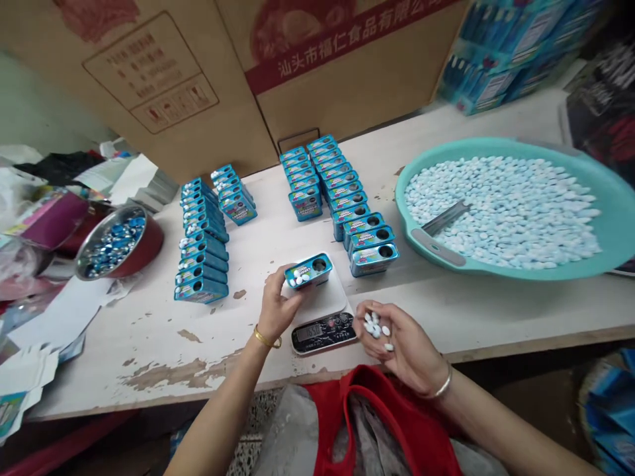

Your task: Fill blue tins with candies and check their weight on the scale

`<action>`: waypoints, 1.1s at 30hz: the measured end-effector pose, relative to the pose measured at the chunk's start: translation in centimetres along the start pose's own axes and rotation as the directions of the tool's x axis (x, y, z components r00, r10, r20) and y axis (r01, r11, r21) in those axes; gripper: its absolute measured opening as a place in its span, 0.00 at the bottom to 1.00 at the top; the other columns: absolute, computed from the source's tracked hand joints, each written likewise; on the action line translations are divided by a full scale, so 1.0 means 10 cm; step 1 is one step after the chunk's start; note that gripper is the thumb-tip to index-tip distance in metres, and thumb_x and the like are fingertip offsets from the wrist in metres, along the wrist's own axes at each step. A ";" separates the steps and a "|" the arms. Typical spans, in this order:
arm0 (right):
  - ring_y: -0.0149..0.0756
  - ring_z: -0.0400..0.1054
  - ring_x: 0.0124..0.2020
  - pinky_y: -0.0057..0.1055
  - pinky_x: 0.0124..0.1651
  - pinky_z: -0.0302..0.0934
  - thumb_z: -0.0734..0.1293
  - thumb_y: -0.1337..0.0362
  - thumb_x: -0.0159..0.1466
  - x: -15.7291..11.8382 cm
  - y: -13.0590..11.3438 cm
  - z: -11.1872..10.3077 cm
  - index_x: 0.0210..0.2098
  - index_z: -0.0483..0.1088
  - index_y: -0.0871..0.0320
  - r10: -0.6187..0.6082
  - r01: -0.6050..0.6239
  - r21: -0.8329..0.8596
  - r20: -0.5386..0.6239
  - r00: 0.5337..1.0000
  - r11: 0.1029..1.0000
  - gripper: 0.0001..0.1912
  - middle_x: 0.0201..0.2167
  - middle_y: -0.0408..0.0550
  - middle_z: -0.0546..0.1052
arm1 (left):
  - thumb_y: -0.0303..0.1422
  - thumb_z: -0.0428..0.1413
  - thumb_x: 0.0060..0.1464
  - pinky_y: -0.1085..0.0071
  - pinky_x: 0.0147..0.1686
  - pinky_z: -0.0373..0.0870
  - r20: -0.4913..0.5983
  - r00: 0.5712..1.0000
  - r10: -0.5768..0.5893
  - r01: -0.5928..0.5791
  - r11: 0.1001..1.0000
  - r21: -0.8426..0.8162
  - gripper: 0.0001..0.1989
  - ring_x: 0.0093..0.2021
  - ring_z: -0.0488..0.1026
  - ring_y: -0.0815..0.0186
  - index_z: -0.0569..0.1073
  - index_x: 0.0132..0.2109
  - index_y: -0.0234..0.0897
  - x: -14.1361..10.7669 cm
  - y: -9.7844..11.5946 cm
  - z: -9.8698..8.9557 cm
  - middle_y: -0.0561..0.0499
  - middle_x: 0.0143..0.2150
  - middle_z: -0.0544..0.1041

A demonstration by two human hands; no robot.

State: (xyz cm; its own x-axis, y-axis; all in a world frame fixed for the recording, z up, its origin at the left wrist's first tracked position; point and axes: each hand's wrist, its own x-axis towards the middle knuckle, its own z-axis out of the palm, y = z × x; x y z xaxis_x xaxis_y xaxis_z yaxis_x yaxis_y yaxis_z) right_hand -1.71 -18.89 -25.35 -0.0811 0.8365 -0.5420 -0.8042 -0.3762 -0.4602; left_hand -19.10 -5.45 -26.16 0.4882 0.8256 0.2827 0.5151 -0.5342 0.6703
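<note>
My left hand (pixel 278 307) grips the left end of a small blue tin (pixel 321 276), thumb in front and fingers behind. This tin is on or just over the white plate of a digital scale (pixel 325 332); I cannot tell whether it bears on the plate. A few white candies lie on the tin's top, beside its round dark opening. To the right of the scale, my right hand (pixel 404 350) is turned palm up with fingers curled, cupping several white oval candies (pixel 376 328). The scale's lit display is too blurred to read surely.
Rows of blue tins stand at left (pixel 203 254) and centre (pixel 347 192). A turquoise basin (pixel 431 254) of pale candies, with a metal scoop (pixel 446 217), is at right. A metal bowl (pixel 149 241) of blue wrapped pieces sits far left. Cardboard boxes (pixel 347 99) line the back.
</note>
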 end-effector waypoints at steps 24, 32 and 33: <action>0.24 0.58 0.13 0.19 0.12 0.45 0.60 0.69 0.60 0.54 -0.22 0.54 0.24 0.65 0.60 0.049 0.028 0.495 -0.141 0.989 0.868 0.08 0.14 0.39 0.67 | 0.27 0.55 0.52 0.61 0.43 0.57 0.010 0.870 0.492 -0.445 0.776 0.447 0.17 0.42 0.69 0.61 0.69 0.50 0.44 0.12 0.19 -0.17 0.47 0.44 0.75; 0.24 0.60 0.17 0.19 0.14 0.51 0.65 0.68 0.56 0.42 -0.19 0.22 0.28 0.71 0.64 0.000 0.039 0.414 -0.094 0.996 0.909 0.05 0.20 0.46 0.72 | 0.35 0.59 0.51 0.65 0.44 0.63 -0.075 0.994 0.073 -0.065 0.993 0.103 0.18 0.43 0.69 0.62 0.67 0.48 0.40 -0.08 -0.08 0.12 0.49 0.42 0.73; 0.24 0.61 0.17 0.19 0.15 0.52 0.65 0.68 0.56 0.39 -0.18 0.19 0.28 0.71 0.64 -0.003 0.038 0.413 -0.085 0.996 0.910 0.05 0.21 0.47 0.73 | 0.35 0.60 0.50 0.65 0.45 0.63 -0.081 0.996 0.033 -0.027 0.997 0.076 0.19 0.43 0.69 0.61 0.67 0.49 0.39 -0.10 -0.12 0.14 0.48 0.43 0.73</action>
State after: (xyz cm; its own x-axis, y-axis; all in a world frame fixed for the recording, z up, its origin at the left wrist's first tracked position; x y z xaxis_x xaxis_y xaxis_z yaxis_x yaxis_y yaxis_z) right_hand -1.75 -14.17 -25.31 -0.0284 0.8007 -0.5983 -0.9781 -0.1457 -0.1485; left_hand -19.19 -5.87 -28.15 0.4467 0.8193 0.3595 0.5534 -0.5688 0.6085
